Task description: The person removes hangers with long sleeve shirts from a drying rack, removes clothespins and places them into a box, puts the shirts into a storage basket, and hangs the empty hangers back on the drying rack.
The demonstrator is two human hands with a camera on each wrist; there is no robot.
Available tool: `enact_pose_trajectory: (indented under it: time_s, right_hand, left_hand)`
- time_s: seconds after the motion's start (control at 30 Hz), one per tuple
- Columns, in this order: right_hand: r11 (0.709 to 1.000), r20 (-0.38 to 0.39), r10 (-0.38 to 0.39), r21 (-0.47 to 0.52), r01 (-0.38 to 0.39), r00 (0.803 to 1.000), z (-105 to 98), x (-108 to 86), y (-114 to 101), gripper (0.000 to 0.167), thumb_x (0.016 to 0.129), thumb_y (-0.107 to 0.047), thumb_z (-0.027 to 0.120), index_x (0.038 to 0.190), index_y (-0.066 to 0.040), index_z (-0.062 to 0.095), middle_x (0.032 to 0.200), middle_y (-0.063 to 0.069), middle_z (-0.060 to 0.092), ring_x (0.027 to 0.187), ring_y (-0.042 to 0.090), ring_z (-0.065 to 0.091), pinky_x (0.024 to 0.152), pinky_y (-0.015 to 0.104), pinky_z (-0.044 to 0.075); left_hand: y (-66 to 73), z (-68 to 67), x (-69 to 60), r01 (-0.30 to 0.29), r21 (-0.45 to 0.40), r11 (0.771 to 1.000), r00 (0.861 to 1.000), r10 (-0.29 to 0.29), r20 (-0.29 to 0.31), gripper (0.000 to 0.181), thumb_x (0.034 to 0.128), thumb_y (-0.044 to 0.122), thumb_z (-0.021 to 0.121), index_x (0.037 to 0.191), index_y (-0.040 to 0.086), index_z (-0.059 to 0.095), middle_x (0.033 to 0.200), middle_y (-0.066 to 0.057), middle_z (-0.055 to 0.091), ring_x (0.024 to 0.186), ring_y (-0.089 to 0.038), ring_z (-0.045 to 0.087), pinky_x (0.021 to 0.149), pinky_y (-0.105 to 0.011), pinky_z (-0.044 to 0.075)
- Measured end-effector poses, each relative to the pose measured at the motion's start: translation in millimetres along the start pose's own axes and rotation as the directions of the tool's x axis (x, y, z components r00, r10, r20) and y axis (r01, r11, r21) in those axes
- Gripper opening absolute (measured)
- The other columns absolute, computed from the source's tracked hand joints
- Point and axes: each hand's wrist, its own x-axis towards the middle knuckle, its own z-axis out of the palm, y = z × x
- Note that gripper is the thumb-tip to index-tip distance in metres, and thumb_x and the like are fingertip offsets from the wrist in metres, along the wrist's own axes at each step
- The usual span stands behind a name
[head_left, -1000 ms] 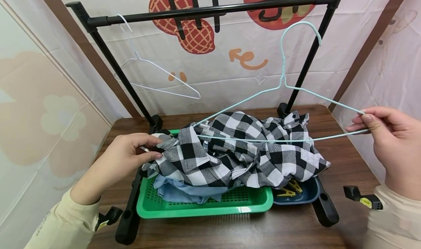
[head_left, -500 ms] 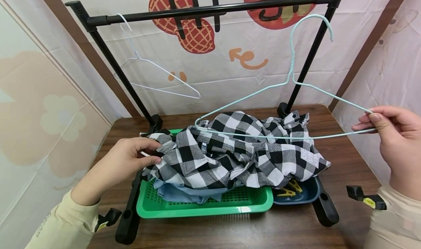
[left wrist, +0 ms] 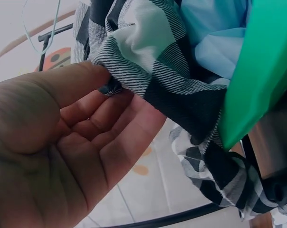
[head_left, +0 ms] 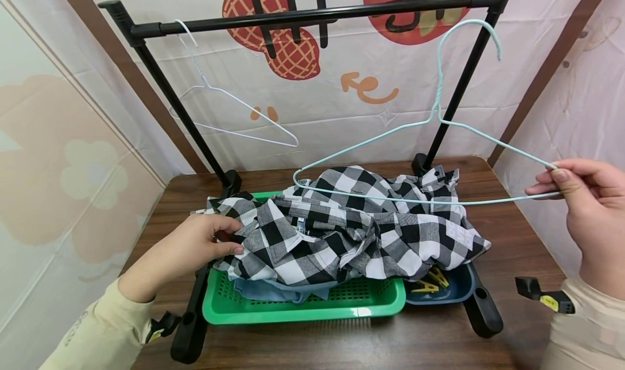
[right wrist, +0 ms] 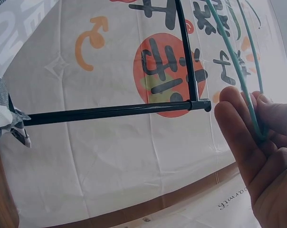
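Note:
A black-and-white checked shirt lies bunched over a green basket. My left hand pinches the shirt's left edge. In the left wrist view, the thumb and fingers meet at a fold of checked cloth. My right hand grips the right corner of a pale blue wire hanger. The hanger is held hook up, its left corner in front of or just above the shirt; whether it touches the cloth cannot be told. In the right wrist view, thumb and fingers close around the hanger's bent corner.
A black rack stands behind, with a white hanger on its bar at the left. Blue cloth lies in the basket under the shirt. A dark blue tray with yellow clips sits to the right.
The hanger has moved right and a little up, and its left corner has come out from the shirt into sight. My left hand has shifted slightly at the shirt's edge.

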Motion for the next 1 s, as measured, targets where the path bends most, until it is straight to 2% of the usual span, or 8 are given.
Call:
enact_pose_trajectory:
  time_s: [0.13,0.33,0.5,0.63,0.7,0.77,0.9,1.0]
  right_hand:
    - [1.0,-0.005,0.0,0.008,0.0,1.0,1,-0.3,0,0.015,0.095,0.02,0.053,0.103,0.032,0.056,0.081,0.014,0.075,0.066,0.017,0.075,0.066,0.02,0.059]
    - [1.0,-0.001,0.001,-0.022,-0.001,1.0,1,-0.7,-1,0.016,0.096,0.019,0.053,0.104,0.032,0.056,0.082,0.013,0.075,0.067,0.016,0.075,0.068,0.019,0.059]
    - [0.999,0.005,-0.002,-0.036,0.002,1.0,1,-1.0,-1,0.017,0.096,0.018,0.052,0.105,0.032,0.055,0.083,0.012,0.075,0.068,0.015,0.075,0.07,0.018,0.058]
    - [1.0,0.001,-0.004,-0.005,0.004,1.0,1,-1.3,0,0.016,0.096,0.019,0.052,0.105,0.032,0.055,0.083,0.014,0.075,0.068,0.017,0.075,0.07,0.019,0.059]
    - [1.0,0.0,-0.006,-0.009,0.006,1.0,1,-1.5,-1,0.016,0.096,0.019,0.052,0.105,0.032,0.055,0.083,0.014,0.075,0.068,0.017,0.075,0.07,0.019,0.059]
    - [1.0,0.001,-0.012,-0.023,0.012,1.0,0,-1.7,-1,0.016,0.096,0.019,0.052,0.105,0.032,0.055,0.083,0.013,0.075,0.068,0.016,0.075,0.071,0.018,0.058]
    - [0.998,0.01,-0.023,-0.062,0.023,1.0,0,-1.3,-2,0.016,0.096,0.019,0.051,0.105,0.033,0.054,0.084,0.011,0.075,0.069,0.014,0.075,0.072,0.017,0.058]
    - [0.997,0.011,-0.02,-0.072,0.021,1.0,1,-0.5,-2,0.016,0.096,0.019,0.051,0.104,0.033,0.055,0.083,0.011,0.075,0.068,0.014,0.075,0.072,0.016,0.058]
  left_hand:
    - [-2.8,1.4,0.8,0.011,-0.001,1.0,1.0,-0.011,-0.005,0.023,0.0895,0.023,0.081,0.11,0.016,0.074,0.095,0.008,0.072,0.087,-0.009,0.066,0.07,-0.026,0.054]
    - [-2.3,-1.1,0.2,0.043,-0.004,0.999,0.998,-0.043,-0.044,0.028,0.0907,0.026,0.08,0.117,0.019,0.074,0.107,0.006,0.073,0.096,-0.011,0.069,0.077,-0.029,0.057]
    - [-0.1,-7.6,0.3,0.003,-0.021,1.0,0.996,-0.005,-0.091,0.025,0.0944,0.029,0.077,0.118,0.022,0.073,0.108,0.007,0.073,0.097,-0.01,0.068,0.078,-0.028,0.058]
    - [-0.1,-15.0,1.0,-0.044,0.009,0.999,0.983,0.045,-0.18,0.023,0.0948,0.028,0.076,0.117,0.024,0.073,0.104,0.009,0.073,0.094,-0.007,0.067,0.077,-0.026,0.058]
    - [-0.4,-18.7,2.3,-0.058,0.033,0.998,0.966,0.065,-0.249,0.022,0.0939,0.025,0.077,0.116,0.024,0.074,0.101,0.011,0.073,0.092,-0.005,0.067,0.075,-0.023,0.057]
    - [-0.6,-21.9,4.7,-0.073,0.066,0.995,0.943,0.09,-0.32,0.022,0.0932,0.023,0.078,0.115,0.023,0.074,0.1,0.011,0.073,0.087,-0.005,0.066,0.072,-0.021,0.055]
    - [-0.5,-27.8,10.7,-0.093,0.092,0.991,0.885,0.124,-0.449,0.021,0.0931,0.02,0.078,0.114,0.019,0.075,0.101,0.007,0.073,0.081,-0.005,0.066,0.069,-0.014,0.052]
    - [-1.1,-35.2,14.0,-0.094,0.031,0.995,0.839,0.096,-0.536,0.022,0.0933,0.019,0.078,0.115,0.018,0.075,0.104,0.004,0.073,0.081,-0.003,0.068,0.069,-0.01,0.051]
